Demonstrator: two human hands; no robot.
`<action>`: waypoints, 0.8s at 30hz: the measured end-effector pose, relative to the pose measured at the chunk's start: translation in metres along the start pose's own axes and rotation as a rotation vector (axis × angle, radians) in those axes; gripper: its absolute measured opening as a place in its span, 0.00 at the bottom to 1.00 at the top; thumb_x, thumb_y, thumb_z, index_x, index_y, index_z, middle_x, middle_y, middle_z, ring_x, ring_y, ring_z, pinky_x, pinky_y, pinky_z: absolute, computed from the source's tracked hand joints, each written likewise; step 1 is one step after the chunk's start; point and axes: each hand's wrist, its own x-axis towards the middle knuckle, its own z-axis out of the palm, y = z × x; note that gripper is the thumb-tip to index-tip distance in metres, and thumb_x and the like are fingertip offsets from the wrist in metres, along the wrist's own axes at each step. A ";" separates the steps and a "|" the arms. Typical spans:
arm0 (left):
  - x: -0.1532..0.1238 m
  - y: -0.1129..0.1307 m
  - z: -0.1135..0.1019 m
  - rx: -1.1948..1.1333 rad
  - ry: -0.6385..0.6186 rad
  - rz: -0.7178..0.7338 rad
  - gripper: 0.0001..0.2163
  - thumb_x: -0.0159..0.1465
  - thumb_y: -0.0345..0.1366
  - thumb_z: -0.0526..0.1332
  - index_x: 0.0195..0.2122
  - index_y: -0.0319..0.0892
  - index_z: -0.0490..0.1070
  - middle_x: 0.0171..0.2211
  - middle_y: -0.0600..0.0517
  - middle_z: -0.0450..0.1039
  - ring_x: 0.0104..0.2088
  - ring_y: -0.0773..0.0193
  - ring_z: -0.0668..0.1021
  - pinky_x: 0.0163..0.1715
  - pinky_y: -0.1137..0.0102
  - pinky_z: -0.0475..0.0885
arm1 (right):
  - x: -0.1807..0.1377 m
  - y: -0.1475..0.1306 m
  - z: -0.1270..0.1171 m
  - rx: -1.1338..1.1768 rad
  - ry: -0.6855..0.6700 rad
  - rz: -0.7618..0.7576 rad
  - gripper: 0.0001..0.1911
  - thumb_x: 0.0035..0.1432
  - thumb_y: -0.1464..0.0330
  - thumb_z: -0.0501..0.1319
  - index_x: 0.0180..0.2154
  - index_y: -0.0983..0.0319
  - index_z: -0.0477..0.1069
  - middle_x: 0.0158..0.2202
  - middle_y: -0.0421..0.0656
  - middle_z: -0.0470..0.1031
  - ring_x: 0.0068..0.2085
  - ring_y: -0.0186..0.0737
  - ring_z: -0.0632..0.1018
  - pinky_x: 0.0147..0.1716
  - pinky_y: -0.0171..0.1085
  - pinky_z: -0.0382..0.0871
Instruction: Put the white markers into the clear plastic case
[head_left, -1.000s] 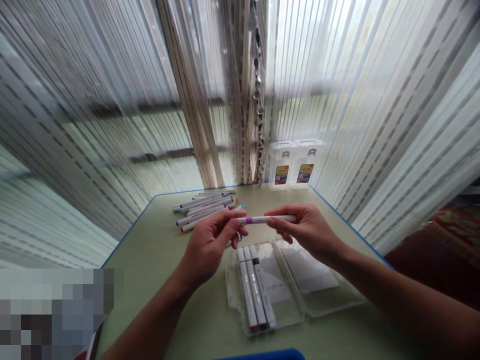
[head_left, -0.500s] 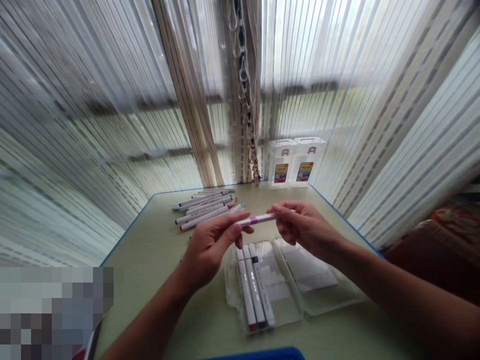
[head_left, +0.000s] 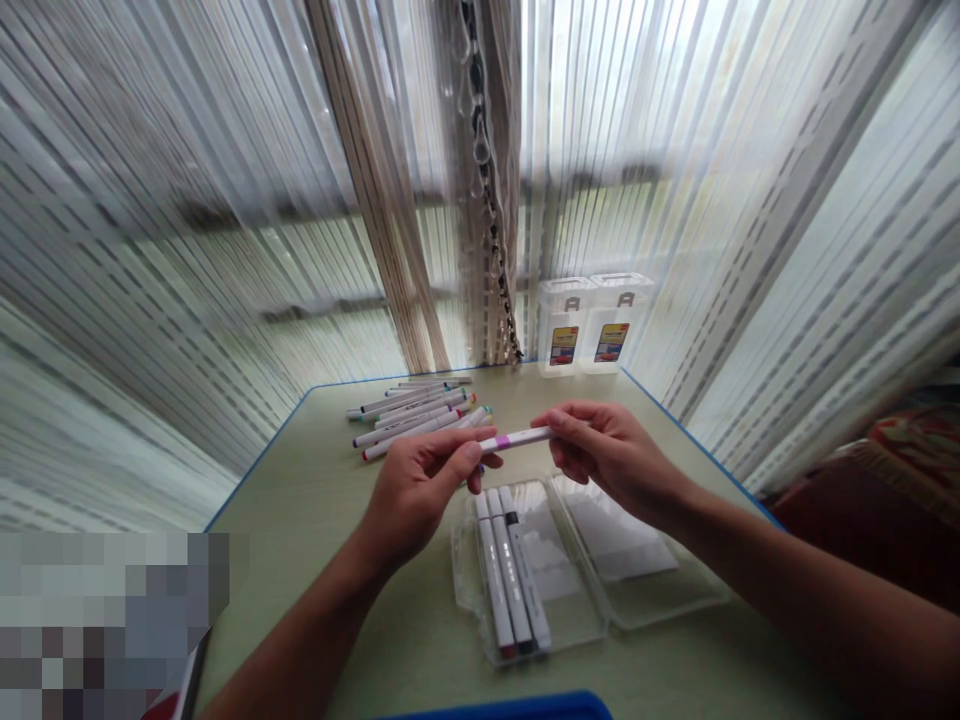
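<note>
A white marker with a purple band (head_left: 521, 438) is held level above the table between my two hands. My left hand (head_left: 420, 485) pinches its left end between thumb and fingers. On its other end, my right hand (head_left: 589, 445) has thumb and fingertips closed. Below them lies an open clear plastic case (head_left: 600, 615), its lid folded out to the right. Three white markers (head_left: 510, 570) lie side by side in the left part of the case. White paper (head_left: 626, 540) shows under or in the lid half.
A loose pile of white markers with coloured ends (head_left: 409, 415) lies behind my left hand. Two clear upright cases (head_left: 562, 325) with labels stand at the far right corner. The green table (head_left: 300, 520) has a blue edge; a string curtain hangs behind. A blue object (head_left: 525, 706) shows at the front.
Both hands keep the marker in nearly the same place. The view has shifted very slightly; the case and the pile look unchanged.
</note>
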 end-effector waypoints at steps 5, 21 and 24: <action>0.002 0.001 0.002 0.068 0.034 -0.031 0.10 0.60 0.35 0.66 0.39 0.34 0.79 0.26 0.49 0.78 0.22 0.70 0.72 0.24 0.75 0.69 | -0.004 -0.003 0.003 -0.176 -0.006 -0.028 0.16 0.58 0.59 0.65 0.34 0.67 0.78 0.21 0.40 0.72 0.18 0.28 0.67 0.17 0.30 0.59; -0.004 -0.009 0.009 0.300 0.001 -0.005 0.11 0.55 0.39 0.70 0.27 0.37 0.72 0.25 0.51 0.75 0.26 0.65 0.74 0.26 0.74 0.68 | -0.012 0.001 0.009 -0.575 0.031 -0.182 0.15 0.46 0.59 0.72 0.32 0.63 0.81 0.27 0.44 0.81 0.27 0.39 0.79 0.26 0.34 0.72; -0.004 -0.009 0.009 0.342 -0.032 0.025 0.09 0.56 0.39 0.69 0.29 0.38 0.75 0.26 0.50 0.77 0.27 0.63 0.76 0.27 0.72 0.70 | -0.013 -0.001 0.010 -0.649 0.036 -0.203 0.15 0.46 0.59 0.73 0.30 0.64 0.81 0.24 0.43 0.80 0.26 0.39 0.78 0.25 0.33 0.70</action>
